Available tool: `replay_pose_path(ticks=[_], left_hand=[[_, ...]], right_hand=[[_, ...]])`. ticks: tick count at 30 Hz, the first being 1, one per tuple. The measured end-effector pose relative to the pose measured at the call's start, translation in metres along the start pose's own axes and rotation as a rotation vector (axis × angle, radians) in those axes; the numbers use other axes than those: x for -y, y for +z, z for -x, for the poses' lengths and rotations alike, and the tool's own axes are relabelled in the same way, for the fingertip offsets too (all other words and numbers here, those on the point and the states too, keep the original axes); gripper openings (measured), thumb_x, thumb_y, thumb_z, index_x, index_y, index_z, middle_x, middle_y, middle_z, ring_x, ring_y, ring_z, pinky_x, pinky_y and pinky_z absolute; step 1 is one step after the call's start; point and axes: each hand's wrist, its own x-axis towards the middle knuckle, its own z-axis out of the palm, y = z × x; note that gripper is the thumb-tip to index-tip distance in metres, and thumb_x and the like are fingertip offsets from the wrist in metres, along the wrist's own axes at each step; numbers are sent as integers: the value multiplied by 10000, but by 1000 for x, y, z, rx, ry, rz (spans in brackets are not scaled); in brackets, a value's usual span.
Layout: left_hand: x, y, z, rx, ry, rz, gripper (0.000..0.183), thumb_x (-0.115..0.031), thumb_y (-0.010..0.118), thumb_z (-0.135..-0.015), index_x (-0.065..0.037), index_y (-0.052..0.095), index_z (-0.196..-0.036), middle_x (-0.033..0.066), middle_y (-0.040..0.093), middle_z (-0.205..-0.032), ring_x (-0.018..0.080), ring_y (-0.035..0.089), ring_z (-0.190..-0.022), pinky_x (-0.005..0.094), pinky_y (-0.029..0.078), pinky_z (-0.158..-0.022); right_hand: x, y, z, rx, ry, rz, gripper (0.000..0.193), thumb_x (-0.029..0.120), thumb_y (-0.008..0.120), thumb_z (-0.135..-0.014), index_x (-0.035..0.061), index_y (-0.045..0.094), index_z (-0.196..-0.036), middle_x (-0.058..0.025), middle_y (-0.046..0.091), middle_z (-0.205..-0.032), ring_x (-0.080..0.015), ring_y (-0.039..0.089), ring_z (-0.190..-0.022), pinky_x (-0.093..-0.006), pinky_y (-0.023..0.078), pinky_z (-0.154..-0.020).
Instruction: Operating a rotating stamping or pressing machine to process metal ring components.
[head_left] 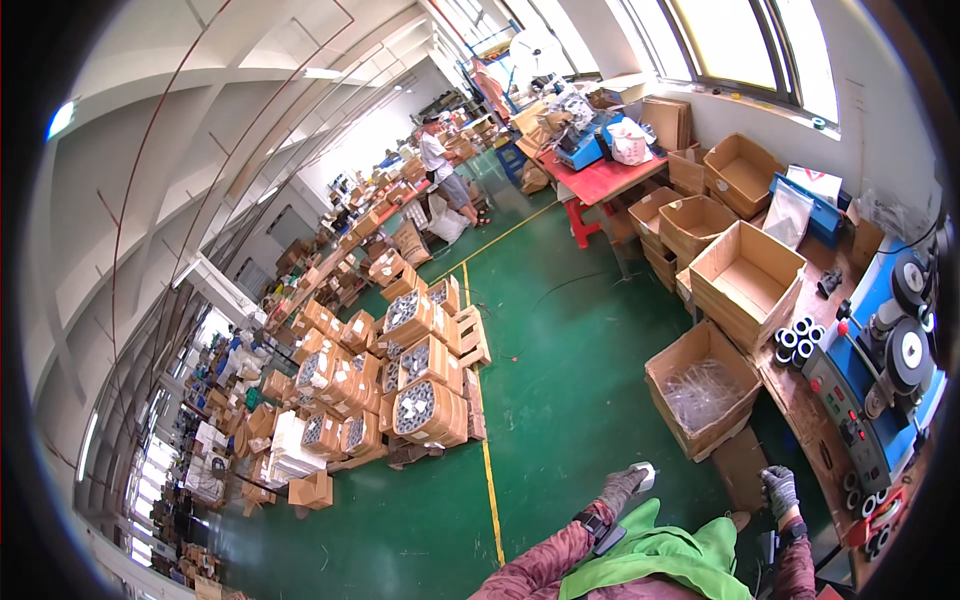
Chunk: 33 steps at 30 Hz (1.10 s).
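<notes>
Head view. One small white object (pixel 648 474), above the green floor (pixel 560 400), is being held by the curled fingers of the gloved left hand (pixel 622 487). The gloved right hand (pixel 779 490) is being held near the table (pixel 800 410), fingers curled; whether anything is being gripped cannot be told. Clear plastic pieces (pixel 698 388) are being contained in an open carton (pixel 730 420). One blue-and-grey machine (pixel 848 420) and black-and-white rolls (pixel 797 342) are being carried by the table.
</notes>
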Motion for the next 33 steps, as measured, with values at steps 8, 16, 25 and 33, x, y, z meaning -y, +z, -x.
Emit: replay_pose_path(ticks=[8,16,25,33], left_hand=[[1,5,3,18,-30,57,296,-236,689,-731,-55,635,-959,30,614,-822,130,589,-689,258,492,-568],[-5,7,11,16,-24,50,282,-229,679,-737,-58,633,-957,35,615,-837,134,590,-700,259,493,-571],[-8,13,17,-1,-35,-38,277,-227,679,-732,-49,635,-940,32,610,-826,131,588,-691,250,495,-582],[-2,14,15,6,-30,-18,309,-243,691,-720,-41,637,-948,33,613,-815,128,581,-684,248,489,-583]], right_hand=[[0,2,4,39,31,9,44,129,552,-790,88,559,-802,8,451,-509,-92,391,-361,-234,323,-317],[0,9,3,61,30,23,55,134,562,-783,81,561,-798,6,453,-511,-94,391,-361,-236,321,-321],[-9,8,3,102,4,2,65,127,561,-782,63,569,-775,-5,461,-508,-104,413,-364,-242,329,-321],[-18,6,-2,110,-2,6,66,116,582,-769,53,567,-757,-18,480,-503,-125,442,-369,-258,352,-331]])
